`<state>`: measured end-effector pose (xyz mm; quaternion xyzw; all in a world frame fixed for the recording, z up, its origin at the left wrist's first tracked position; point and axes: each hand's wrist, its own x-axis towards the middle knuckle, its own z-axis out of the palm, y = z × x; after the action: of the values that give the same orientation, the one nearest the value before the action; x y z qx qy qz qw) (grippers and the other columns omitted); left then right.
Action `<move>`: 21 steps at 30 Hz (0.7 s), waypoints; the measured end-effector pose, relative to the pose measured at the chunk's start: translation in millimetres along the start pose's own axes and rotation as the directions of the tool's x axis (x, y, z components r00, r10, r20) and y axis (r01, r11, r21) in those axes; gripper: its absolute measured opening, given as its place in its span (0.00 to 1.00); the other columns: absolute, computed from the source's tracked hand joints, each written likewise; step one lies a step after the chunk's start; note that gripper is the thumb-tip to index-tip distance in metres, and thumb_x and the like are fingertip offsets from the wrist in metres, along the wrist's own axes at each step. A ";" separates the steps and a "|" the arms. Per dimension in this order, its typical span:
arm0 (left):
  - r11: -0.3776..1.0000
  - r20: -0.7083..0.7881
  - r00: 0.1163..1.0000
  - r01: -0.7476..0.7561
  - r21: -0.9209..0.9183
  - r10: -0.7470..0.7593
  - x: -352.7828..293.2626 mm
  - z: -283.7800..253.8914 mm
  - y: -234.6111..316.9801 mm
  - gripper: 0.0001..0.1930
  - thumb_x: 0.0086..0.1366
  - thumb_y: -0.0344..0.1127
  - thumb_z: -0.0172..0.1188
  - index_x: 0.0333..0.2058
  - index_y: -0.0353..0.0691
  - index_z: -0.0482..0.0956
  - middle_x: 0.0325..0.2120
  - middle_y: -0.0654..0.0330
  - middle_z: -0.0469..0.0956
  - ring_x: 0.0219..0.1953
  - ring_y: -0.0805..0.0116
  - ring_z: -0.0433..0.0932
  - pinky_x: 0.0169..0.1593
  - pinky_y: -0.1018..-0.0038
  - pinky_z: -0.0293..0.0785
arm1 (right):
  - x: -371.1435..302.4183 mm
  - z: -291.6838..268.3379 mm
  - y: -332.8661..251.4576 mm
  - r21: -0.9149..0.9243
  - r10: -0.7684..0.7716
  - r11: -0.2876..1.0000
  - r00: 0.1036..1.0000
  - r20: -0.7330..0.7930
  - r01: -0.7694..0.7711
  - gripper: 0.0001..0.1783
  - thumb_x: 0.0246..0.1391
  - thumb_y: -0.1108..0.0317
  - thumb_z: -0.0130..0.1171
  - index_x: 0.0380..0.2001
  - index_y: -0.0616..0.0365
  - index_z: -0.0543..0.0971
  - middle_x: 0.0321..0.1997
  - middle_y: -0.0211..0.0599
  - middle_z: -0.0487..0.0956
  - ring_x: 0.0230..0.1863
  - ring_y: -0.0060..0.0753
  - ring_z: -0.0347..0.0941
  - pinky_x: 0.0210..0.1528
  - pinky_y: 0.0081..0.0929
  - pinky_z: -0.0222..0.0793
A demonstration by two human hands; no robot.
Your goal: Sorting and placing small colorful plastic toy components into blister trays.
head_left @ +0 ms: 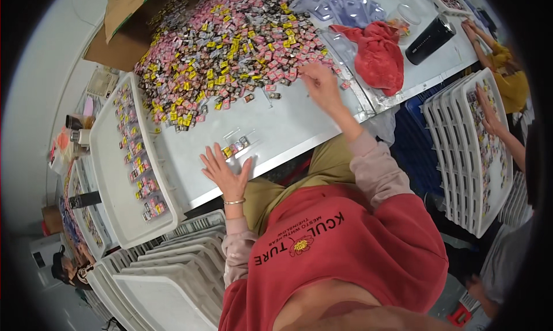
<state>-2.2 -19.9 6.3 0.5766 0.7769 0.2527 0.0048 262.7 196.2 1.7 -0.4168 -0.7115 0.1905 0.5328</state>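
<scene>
My left hand [226, 174] is open at the table's near edge, its fingers spread. Just beyond its fingertips lies a small clear plastic tray [249, 134] with several small coloured pieces in its near part. Over the right side of a big heap of small pink, yellow, black and grey pieces [230, 54], my right hand [324, 88] has its fingers bent together. Whatever may be between those fingertips is too small to make out. A few loose pieces [249, 98] lie at the heap's near edge.
Left of the heap, a large white tray [109, 175] bears a row of filled clear packs. White trays [173, 279] are stacked below it, and more [455, 152] at right. A red cloth [377, 57] and a black tumbler [430, 39] stand back right, near other people's hands [489, 115].
</scene>
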 end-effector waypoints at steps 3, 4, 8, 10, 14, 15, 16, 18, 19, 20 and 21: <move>0.996 -0.053 0.998 0.017 -0.086 -0.021 -3.8 0.7 2.1 0.43 0.55 0.50 0.62 0.64 0.39 0.53 0.64 0.47 0.53 0.68 0.43 0.43 0.65 0.44 0.38 | 40.9 -22.3 38.5 -0.225 -0.089 0.972 0.990 -0.108 0.063 0.12 0.48 0.75 0.59 0.38 0.56 0.80 0.39 0.42 0.78 0.38 0.47 0.74 0.41 0.38 0.70; 0.988 -0.113 0.993 0.010 -0.155 -0.028 -4.4 -0.4 0.5 0.40 0.58 0.47 0.60 0.64 0.36 0.54 0.64 0.46 0.53 0.68 0.43 0.44 0.66 0.47 0.39 | 51.3 -21.0 49.7 -0.331 -0.148 0.937 0.985 -0.088 0.111 0.12 0.48 0.74 0.58 0.39 0.56 0.80 0.39 0.43 0.78 0.39 0.48 0.74 0.41 0.39 0.70; 0.880 -0.221 0.959 0.052 -0.472 -0.175 -3.0 12.9 -17.4 0.29 0.65 0.32 0.46 0.62 0.27 0.52 0.61 0.41 0.57 0.65 0.46 0.54 0.67 0.62 0.46 | 85.5 -4.3 99.4 -0.399 -0.010 0.909 0.960 0.279 0.125 0.17 0.45 0.74 0.57 0.42 0.57 0.79 0.39 0.49 0.78 0.42 0.51 0.73 0.45 0.40 0.69; 0.885 -0.272 0.941 0.053 -0.464 -0.199 0.9 6.6 -11.8 0.28 0.66 0.31 0.43 0.64 0.32 0.50 0.59 0.43 0.60 0.61 0.53 0.60 0.63 0.65 0.54 | 104.0 -2.1 90.5 -0.559 0.047 0.808 0.923 0.381 0.189 0.17 0.47 0.72 0.54 0.42 0.56 0.79 0.39 0.50 0.78 0.41 0.53 0.74 0.44 0.43 0.70; 0.808 -0.311 0.899 0.075 -0.584 -0.308 6.0 9.9 -15.7 0.23 0.70 0.31 0.39 0.61 0.31 0.55 0.57 0.45 0.64 0.59 0.58 0.64 0.62 0.68 0.54 | 110.5 2.5 98.6 -0.594 -0.048 0.752 0.922 0.385 0.287 0.16 0.48 0.71 0.53 0.43 0.52 0.79 0.42 0.48 0.77 0.42 0.54 0.75 0.44 0.45 0.71; 0.812 -0.314 0.892 0.094 -0.576 -0.326 2.8 9.9 -19.5 0.23 0.70 0.31 0.39 0.61 0.31 0.55 0.57 0.45 0.64 0.59 0.58 0.64 0.62 0.68 0.54 | 108.5 3.9 90.2 -0.627 0.017 0.732 0.913 0.408 0.267 0.17 0.49 0.71 0.53 0.43 0.52 0.79 0.43 0.48 0.77 0.42 0.54 0.75 0.45 0.45 0.71; 0.804 -0.318 0.883 0.102 -0.587 -0.344 0.8 9.6 -23.0 0.21 0.70 0.32 0.38 0.60 0.30 0.58 0.56 0.46 0.66 0.59 0.58 0.64 0.62 0.69 0.55 | 106.7 7.2 81.2 -0.662 0.081 0.707 0.902 0.425 0.248 0.17 0.49 0.71 0.53 0.44 0.52 0.78 0.44 0.47 0.77 0.42 0.54 0.75 0.45 0.45 0.71; 0.796 -0.323 0.874 0.112 -0.595 -0.364 -1.5 8.5 -29.4 0.20 0.71 0.33 0.38 0.58 0.29 0.61 0.55 0.46 0.67 0.59 0.59 0.65 0.62 0.69 0.56 | 99.8 12.9 70.2 -0.658 0.087 0.713 0.901 0.426 0.243 0.18 0.48 0.71 0.53 0.45 0.51 0.77 0.44 0.46 0.77 0.43 0.53 0.74 0.46 0.44 0.71; 0.745 -0.288 0.869 0.129 -0.654 -0.403 -2.4 7.5 -32.2 0.19 0.70 0.32 0.38 0.56 0.28 0.63 0.54 0.47 0.68 0.57 0.59 0.66 0.62 0.68 0.57 | 96.1 13.5 64.2 -0.639 0.079 0.734 0.907 0.414 0.228 0.19 0.48 0.71 0.53 0.46 0.51 0.76 0.44 0.45 0.77 0.43 0.53 0.74 0.46 0.44 0.71; 0.684 -0.245 0.866 0.142 -0.715 -0.436 -2.4 8.7 -31.9 0.19 0.70 0.31 0.38 0.54 0.26 0.66 0.54 0.47 0.68 0.56 0.59 0.67 0.61 0.67 0.59 | 94.2 10.2 60.9 -0.628 0.075 0.749 0.914 0.398 0.212 0.19 0.48 0.72 0.53 0.47 0.51 0.75 0.44 0.45 0.77 0.44 0.53 0.74 0.46 0.44 0.71; 0.639 -0.255 0.842 0.132 -0.758 -0.476 -2.9 8.9 -32.0 0.17 0.69 0.30 0.41 0.51 0.27 0.69 0.50 0.50 0.71 0.54 0.61 0.69 0.59 0.69 0.62 | 92.1 9.6 61.2 -0.606 0.048 0.765 0.918 0.394 0.220 0.23 0.46 0.71 0.54 0.49 0.51 0.74 0.41 0.46 0.77 0.44 0.53 0.74 0.45 0.45 0.71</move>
<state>-27.2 -25.7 -15.0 0.3136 0.6847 0.6503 0.0996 270.0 306.7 9.7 -0.4930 -0.8427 -0.0095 0.2161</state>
